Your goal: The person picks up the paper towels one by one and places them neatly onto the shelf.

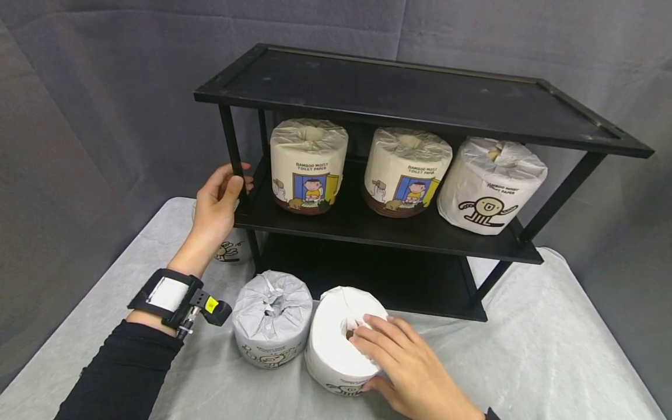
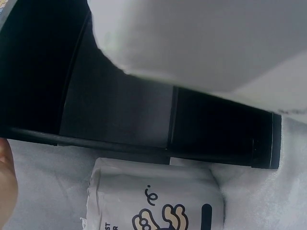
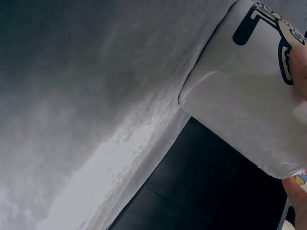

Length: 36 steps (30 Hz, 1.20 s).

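Observation:
My left hand (image 1: 217, 198) grips the left front post (image 1: 231, 137) of a black shelf, thumb in front and fingers behind. Beside that hand, partly covered by the wrist, a wrapped toilet roll (image 1: 227, 251) stands left of the shelf; its printed drawing (image 2: 160, 220) shows in the left wrist view. My right hand (image 1: 406, 361) holds a white toilet roll (image 1: 336, 350), with fingers on its top by the core hole and thumb low on its side. In the right wrist view this roll (image 3: 240, 96) lies between thumb and fingertip. A greyer toilet roll (image 1: 273, 315) stands just left of it.
On the middle shelf (image 1: 346, 230) stand two rolls with a colourful picture (image 1: 310, 169) (image 1: 409, 175) and a white roll (image 1: 490, 186) at the right. Above them is the shelf's top board (image 1: 399, 93). The bottom shelf (image 1: 367, 274) lies behind the front rolls. White cloth (image 1: 551, 350) covers the table.

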Tool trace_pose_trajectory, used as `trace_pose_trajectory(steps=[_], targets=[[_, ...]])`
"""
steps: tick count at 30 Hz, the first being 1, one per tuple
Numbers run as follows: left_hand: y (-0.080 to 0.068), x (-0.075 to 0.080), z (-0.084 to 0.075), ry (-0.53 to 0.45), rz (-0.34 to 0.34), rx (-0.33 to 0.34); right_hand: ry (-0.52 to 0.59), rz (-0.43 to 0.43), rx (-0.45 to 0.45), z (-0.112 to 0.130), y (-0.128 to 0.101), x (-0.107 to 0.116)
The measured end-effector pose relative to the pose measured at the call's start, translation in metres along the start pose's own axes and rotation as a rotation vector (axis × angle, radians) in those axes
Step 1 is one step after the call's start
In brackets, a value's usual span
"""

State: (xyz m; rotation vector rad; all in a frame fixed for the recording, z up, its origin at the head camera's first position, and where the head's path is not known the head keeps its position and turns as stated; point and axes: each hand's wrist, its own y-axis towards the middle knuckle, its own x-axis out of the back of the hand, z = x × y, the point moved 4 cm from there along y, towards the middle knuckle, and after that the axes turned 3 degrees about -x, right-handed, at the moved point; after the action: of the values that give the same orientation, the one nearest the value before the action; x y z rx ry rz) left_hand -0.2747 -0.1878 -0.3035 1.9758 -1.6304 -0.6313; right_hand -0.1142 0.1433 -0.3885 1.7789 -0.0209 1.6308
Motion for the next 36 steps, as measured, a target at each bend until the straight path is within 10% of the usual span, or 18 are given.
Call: trace_pose_trajectory(steps=[36], targets=[[0.0,0.0,0.001,0.035,0.0,0.002,-0.029,-0.294,0.006,-0.008,0.008,0.029]])
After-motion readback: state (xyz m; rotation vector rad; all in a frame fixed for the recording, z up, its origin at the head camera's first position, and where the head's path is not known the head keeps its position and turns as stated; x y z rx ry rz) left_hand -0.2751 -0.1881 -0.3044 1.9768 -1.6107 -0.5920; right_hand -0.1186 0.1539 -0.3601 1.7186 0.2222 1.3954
